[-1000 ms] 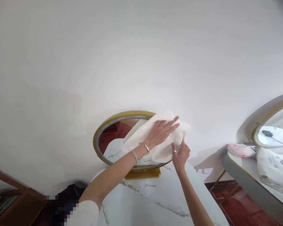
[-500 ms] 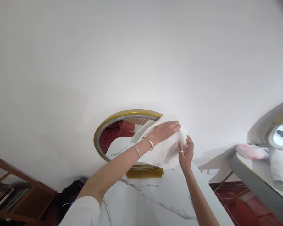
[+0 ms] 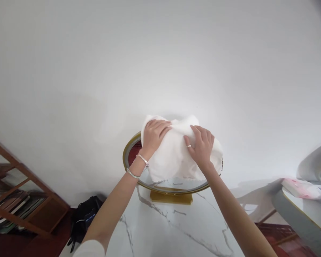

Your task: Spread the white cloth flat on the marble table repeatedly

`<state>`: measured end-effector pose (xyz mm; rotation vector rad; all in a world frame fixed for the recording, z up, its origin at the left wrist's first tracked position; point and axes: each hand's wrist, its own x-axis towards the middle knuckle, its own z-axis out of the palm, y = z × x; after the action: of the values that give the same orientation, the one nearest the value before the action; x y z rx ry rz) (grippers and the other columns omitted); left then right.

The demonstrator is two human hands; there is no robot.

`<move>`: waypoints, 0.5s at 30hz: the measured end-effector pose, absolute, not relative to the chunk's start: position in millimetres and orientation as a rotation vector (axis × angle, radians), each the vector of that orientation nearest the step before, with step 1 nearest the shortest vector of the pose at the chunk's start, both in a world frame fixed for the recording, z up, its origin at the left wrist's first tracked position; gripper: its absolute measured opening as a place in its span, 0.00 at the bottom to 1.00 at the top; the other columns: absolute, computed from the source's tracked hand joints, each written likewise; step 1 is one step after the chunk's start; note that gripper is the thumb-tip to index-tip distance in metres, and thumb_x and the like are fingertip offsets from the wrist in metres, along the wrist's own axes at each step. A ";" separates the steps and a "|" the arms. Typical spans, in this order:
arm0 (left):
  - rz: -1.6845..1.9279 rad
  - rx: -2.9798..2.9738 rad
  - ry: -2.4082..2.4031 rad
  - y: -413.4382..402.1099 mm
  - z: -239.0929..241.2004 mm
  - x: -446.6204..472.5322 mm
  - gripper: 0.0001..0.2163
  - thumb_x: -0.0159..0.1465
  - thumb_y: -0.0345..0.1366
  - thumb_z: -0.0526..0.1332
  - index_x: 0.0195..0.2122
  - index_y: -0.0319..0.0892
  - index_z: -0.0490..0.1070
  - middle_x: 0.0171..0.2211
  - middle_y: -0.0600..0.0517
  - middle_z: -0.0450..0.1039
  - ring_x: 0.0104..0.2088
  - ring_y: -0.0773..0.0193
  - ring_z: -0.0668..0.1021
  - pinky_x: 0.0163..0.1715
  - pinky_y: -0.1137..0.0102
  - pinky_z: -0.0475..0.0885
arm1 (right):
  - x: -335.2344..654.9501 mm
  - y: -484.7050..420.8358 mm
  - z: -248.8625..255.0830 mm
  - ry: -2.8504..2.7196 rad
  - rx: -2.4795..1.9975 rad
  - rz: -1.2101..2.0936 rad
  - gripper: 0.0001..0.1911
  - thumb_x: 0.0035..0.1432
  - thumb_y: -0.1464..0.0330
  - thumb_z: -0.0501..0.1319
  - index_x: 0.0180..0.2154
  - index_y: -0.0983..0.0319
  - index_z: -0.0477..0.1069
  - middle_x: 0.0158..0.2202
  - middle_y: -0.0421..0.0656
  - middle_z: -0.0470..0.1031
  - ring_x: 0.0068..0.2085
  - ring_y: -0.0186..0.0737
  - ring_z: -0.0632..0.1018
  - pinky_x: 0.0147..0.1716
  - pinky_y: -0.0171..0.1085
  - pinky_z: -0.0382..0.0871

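A round mirror with a gold rim (image 3: 128, 150) stands on a gold base (image 3: 170, 197) at the back of a white marble table (image 3: 173, 228). A white cloth (image 3: 173, 157) is draped over the mirror's upper part. My left hand (image 3: 153, 135) grips the cloth at its top left, fingers curled over it. My right hand (image 3: 200, 145), with a ring on it, presses the cloth at the right, fingers bent down on it. Bracelets show on my left wrist. Only the mirror's lower and left glass shows.
A plain white wall fills the upper view. A wooden shelf with books (image 3: 13, 203) is at the lower left, a black bag (image 3: 84, 216) on the floor beside the table. A second table at the right bears a pink and white pack (image 3: 302, 188).
Both hands and the cloth have moved from the mirror's right side to its top, now spread over the upper rim. The view has shifted right, so the mirror sits nearer the centre.
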<state>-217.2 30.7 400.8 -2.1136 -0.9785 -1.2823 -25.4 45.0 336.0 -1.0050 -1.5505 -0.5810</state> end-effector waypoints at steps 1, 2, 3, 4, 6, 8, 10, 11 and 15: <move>-1.367 -2.084 -1.018 29.0 395.2 -233.1 0.10 0.68 0.39 0.55 0.43 0.44 0.73 0.44 0.52 0.78 0.47 0.63 0.76 0.53 0.62 0.65 | -37.9 46.2 342.9 -1.591 -0.972 -0.618 0.21 0.61 0.59 0.55 0.54 0.60 0.65 0.50 0.50 0.70 0.51 0.49 0.69 0.50 0.48 0.60; -1.451 -2.048 -1.059 27.3 387.5 -248.2 0.10 0.67 0.40 0.55 0.43 0.43 0.73 0.44 0.51 0.77 0.48 0.63 0.76 0.53 0.62 0.66 | -51.1 47.4 348.4 -1.630 -0.936 -0.652 0.21 0.61 0.60 0.54 0.54 0.60 0.65 0.51 0.50 0.70 0.52 0.50 0.68 0.52 0.49 0.59; -1.527 -2.004 -1.101 25.5 378.0 -262.4 0.11 0.67 0.40 0.55 0.44 0.43 0.73 0.45 0.51 0.77 0.48 0.63 0.76 0.53 0.62 0.67 | -64.6 48.7 352.4 -1.668 -0.897 -0.685 0.21 0.61 0.60 0.54 0.54 0.60 0.65 0.52 0.50 0.70 0.54 0.50 0.67 0.54 0.50 0.57; -1.594 -1.952 -1.145 23.7 366.6 -275.6 0.12 0.67 0.40 0.55 0.46 0.43 0.72 0.46 0.50 0.77 0.49 0.63 0.76 0.53 0.62 0.68 | -78.3 50.0 354.8 -1.709 -0.857 -0.718 0.22 0.62 0.60 0.53 0.55 0.60 0.65 0.53 0.50 0.69 0.56 0.50 0.66 0.56 0.52 0.55; -1.690 -1.830 -1.247 20.3 338.9 -298.2 0.14 0.68 0.41 0.54 0.49 0.42 0.70 0.48 0.48 0.75 0.51 0.62 0.74 0.53 0.62 0.68 | -104.8 52.6 354.9 -1.813 -0.768 -0.780 0.23 0.63 0.62 0.51 0.58 0.61 0.62 0.57 0.51 0.66 0.60 0.51 0.62 0.60 0.54 0.48; -1.738 -1.704 -1.357 17.9 306.3 -315.3 0.16 0.68 0.41 0.52 0.54 0.42 0.66 0.52 0.46 0.72 0.54 0.61 0.72 0.55 0.61 0.66 | -128.7 54.9 348.2 -1.953 -0.657 -0.837 0.25 0.64 0.65 0.49 0.61 0.62 0.57 0.62 0.51 0.60 0.64 0.51 0.56 0.62 0.57 0.43; -1.749 -1.604 -1.467 16.9 270.7 -326.4 0.19 0.69 0.40 0.49 0.59 0.41 0.61 0.57 0.43 0.67 0.59 0.60 0.67 0.58 0.60 0.63 | -148.5 56.7 334.0 -2.107 -0.524 -0.881 0.27 0.63 0.68 0.48 0.63 0.63 0.53 0.66 0.50 0.52 0.67 0.50 0.50 0.63 0.57 0.41; -1.741 -1.564 -1.522 16.8 252.4 -329.7 0.20 0.70 0.40 0.47 0.61 0.41 0.57 0.60 0.42 0.62 0.61 0.59 0.63 0.60 0.58 0.60 | -156.4 57.0 323.8 -2.183 -0.455 -0.891 0.28 0.63 0.70 0.48 0.64 0.64 0.51 0.67 0.50 0.49 0.67 0.50 0.48 0.63 0.57 0.41; -1.629 -1.484 -1.725 13.4 179.1 -329.0 0.24 0.69 0.38 0.44 0.65 0.38 0.46 0.68 0.40 0.35 0.67 0.54 0.43 0.64 0.52 0.48 | -172.3 51.0 267.9 -2.475 -0.275 -0.722 0.28 0.60 0.74 0.49 0.62 0.66 0.55 0.65 0.47 0.53 0.66 0.45 0.53 0.62 0.49 0.51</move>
<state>-329.0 13.4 179.1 -1.4843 -1.7252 -1.6291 -172.3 51.0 267.9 -0.2752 -2.4753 -0.7223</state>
